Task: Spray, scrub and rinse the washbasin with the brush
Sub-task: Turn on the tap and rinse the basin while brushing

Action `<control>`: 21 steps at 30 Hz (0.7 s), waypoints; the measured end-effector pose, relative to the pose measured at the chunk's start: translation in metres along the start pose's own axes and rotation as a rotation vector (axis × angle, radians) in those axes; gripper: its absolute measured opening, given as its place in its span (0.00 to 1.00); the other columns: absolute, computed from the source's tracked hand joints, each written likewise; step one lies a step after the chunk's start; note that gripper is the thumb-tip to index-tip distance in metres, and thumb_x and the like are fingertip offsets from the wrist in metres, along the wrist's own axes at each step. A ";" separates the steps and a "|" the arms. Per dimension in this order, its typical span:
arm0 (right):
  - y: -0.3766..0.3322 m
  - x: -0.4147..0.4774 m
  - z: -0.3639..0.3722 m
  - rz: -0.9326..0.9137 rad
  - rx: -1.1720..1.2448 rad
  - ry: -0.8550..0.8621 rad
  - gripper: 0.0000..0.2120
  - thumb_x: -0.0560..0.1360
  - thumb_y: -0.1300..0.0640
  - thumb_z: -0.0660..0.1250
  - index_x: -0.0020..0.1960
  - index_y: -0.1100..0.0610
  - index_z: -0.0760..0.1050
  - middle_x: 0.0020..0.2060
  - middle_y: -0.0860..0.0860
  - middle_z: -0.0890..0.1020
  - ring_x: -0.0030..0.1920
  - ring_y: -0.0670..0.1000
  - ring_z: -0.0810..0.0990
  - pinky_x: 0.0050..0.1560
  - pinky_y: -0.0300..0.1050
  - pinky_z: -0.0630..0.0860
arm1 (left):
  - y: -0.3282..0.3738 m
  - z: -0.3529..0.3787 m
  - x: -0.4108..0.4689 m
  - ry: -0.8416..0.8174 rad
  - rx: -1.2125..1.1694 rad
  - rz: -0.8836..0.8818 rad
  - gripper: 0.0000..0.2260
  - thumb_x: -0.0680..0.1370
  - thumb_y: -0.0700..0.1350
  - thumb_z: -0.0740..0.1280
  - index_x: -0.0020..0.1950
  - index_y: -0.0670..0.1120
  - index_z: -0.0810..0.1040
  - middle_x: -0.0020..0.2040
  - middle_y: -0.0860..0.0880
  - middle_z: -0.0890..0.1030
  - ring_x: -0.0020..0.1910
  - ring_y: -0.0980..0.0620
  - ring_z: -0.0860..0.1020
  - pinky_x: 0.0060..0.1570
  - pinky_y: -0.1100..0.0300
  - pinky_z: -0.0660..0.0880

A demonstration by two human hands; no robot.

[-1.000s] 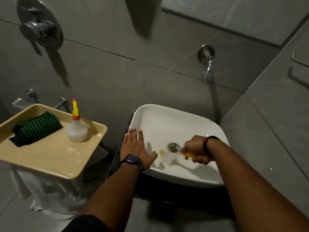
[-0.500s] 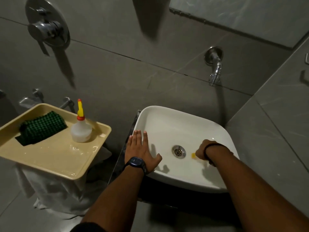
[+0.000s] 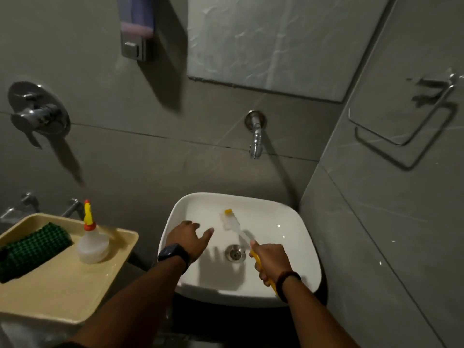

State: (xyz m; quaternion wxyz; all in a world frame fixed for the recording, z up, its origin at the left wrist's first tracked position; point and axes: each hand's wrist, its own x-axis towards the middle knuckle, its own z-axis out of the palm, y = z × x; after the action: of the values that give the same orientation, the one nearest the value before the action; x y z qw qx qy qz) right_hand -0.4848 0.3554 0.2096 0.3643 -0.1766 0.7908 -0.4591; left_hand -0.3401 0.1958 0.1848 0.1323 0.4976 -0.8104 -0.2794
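A white square washbasin [image 3: 296, 222] stands against the grey wall, with a metal drain [image 3: 235, 252] in its middle. My right hand [image 3: 270, 259] grips the yellow handle of a brush [image 3: 229, 219]. Its white bristle head with a yellow tip rests on the basin's far inner wall. My left hand [image 3: 188, 238], a dark watch on its wrist, hovers over the basin's left side with fingers spread and nothing in it. A clear spray bottle [image 3: 91, 243] with a yellow and red nozzle stands upright on a cream tray [image 3: 62, 285] to the left.
A chrome tap [image 3: 256, 136] juts from the wall above the basin. A green checked cloth [image 3: 30, 249] lies on the tray. A mixer valve [image 3: 37, 114], a soap dispenser [image 3: 136, 28], a mirror [image 3: 276, 41] and a towel ring [image 3: 414, 116] hang on the walls.
My right hand swung the brush from near the drain up to the far wall of the basin. My left hand lifted off the left rim. The camera tilted upward.
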 end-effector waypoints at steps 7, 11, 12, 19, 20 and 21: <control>-0.016 0.020 -0.029 -0.127 0.251 0.124 0.21 0.77 0.46 0.62 0.42 0.63 0.80 0.20 0.53 0.71 0.19 0.49 0.65 0.20 0.39 0.63 | 0.134 -0.047 0.075 -0.050 -0.761 0.169 0.20 0.77 0.53 0.66 0.64 0.41 0.76 0.61 0.43 0.79 0.57 0.50 0.76 0.56 0.57 0.71; -0.016 0.035 -0.045 -0.127 0.280 0.096 0.22 0.78 0.46 0.59 0.43 0.63 0.79 0.20 0.53 0.69 0.19 0.50 0.65 0.20 0.39 0.63 | 0.163 -0.053 0.120 -0.156 -0.788 0.165 0.19 0.80 0.53 0.60 0.66 0.43 0.74 0.66 0.43 0.75 0.62 0.48 0.73 0.65 0.52 0.67; -0.017 0.039 -0.048 -0.125 0.275 0.090 0.22 0.79 0.46 0.58 0.44 0.63 0.79 0.20 0.53 0.69 0.19 0.50 0.65 0.21 0.38 0.63 | 0.165 -0.052 0.129 -0.190 -0.811 0.168 0.18 0.81 0.52 0.59 0.64 0.42 0.76 0.65 0.43 0.76 0.60 0.49 0.73 0.62 0.55 0.66; -0.017 0.058 -0.054 -0.079 0.281 0.091 0.22 0.80 0.46 0.57 0.45 0.64 0.79 0.20 0.54 0.70 0.19 0.49 0.66 0.20 0.38 0.65 | 0.163 -0.040 0.151 -0.304 -0.988 0.181 0.19 0.81 0.53 0.56 0.50 0.42 0.82 0.37 0.53 0.77 0.36 0.55 0.67 0.39 0.61 0.65; -0.017 0.060 -0.054 -0.068 0.289 0.090 0.23 0.80 0.46 0.56 0.46 0.64 0.79 0.20 0.54 0.70 0.19 0.49 0.66 0.21 0.38 0.65 | 0.163 -0.040 0.153 -0.335 -0.986 0.189 0.20 0.82 0.53 0.55 0.51 0.41 0.82 0.39 0.50 0.76 0.36 0.54 0.66 0.39 0.60 0.64; -0.017 0.062 -0.053 -0.056 0.300 0.087 0.23 0.80 0.46 0.56 0.46 0.64 0.79 0.20 0.54 0.70 0.19 0.50 0.66 0.21 0.37 0.66 | 0.162 -0.040 0.155 -0.388 -0.992 0.192 0.21 0.82 0.54 0.53 0.52 0.43 0.81 0.42 0.49 0.76 0.38 0.53 0.66 0.40 0.58 0.63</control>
State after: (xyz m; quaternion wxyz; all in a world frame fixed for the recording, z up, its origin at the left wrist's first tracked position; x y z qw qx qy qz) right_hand -0.5665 0.3406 0.2148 0.3390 -0.1221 0.7230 -0.5894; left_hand -0.5120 0.1030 0.3024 0.2240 0.2383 -0.6328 -0.7018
